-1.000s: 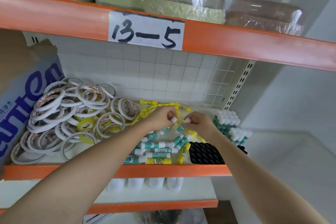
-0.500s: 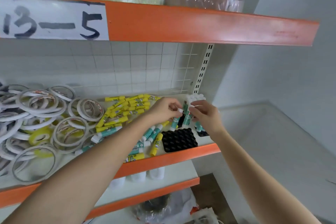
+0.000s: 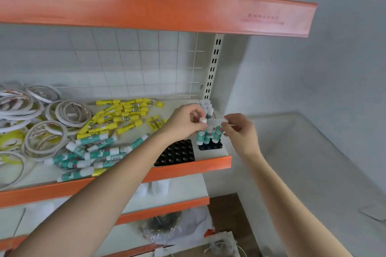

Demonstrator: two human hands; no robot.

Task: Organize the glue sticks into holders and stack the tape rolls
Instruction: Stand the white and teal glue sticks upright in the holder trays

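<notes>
step: seat teal glue sticks (image 3: 208, 134) in black holder (image 3: 210, 146) at shelf's right end | left hand (image 3: 184, 120) pinches white cap, right hand (image 3: 238, 129) pinches another | tip: keep upright, align over socket, push straight down

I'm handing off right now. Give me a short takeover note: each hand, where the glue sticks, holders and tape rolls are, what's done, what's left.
Left hand: pinches a white-capped glue stick above the small holder.
Right hand: holds another stick by its white cap, over the same holder.
Small black holder, right end of the shelf: a few teal sticks stand in it.
Large black holder: no sticks in it.
Loose teal sticks and yellow sticks lie on the shelf.
Tape rolls: scattered at the left, unstacked.
Done: a few sticks slotted.
Left: seat both held sticks, slot the rest, stack the tape.
</notes>
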